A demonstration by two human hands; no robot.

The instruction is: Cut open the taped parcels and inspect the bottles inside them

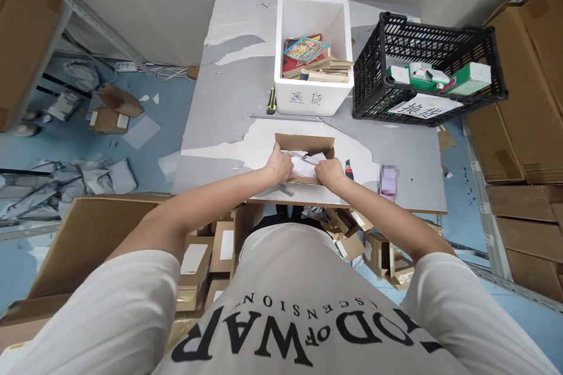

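A small open cardboard box (304, 143) lies on the grey table (229, 99) right in front of me. White crumpled wrapping or paper (305, 165) fills it. My left hand (280, 165) grips the left near edge of the box and the white material. My right hand (331, 173) holds the right near side, fingers closed on the white material. What lies under the wrapping is hidden.
Behind the box stand a white foam bin (290, 79) with books and a black plastic crate (373, 79) with green-white packs. A yellow-black cutter (271, 101) lies left of the bin, another small cutter (349, 170) beside my right hand. Cardboard boxes (193, 263) crowd the floor below.
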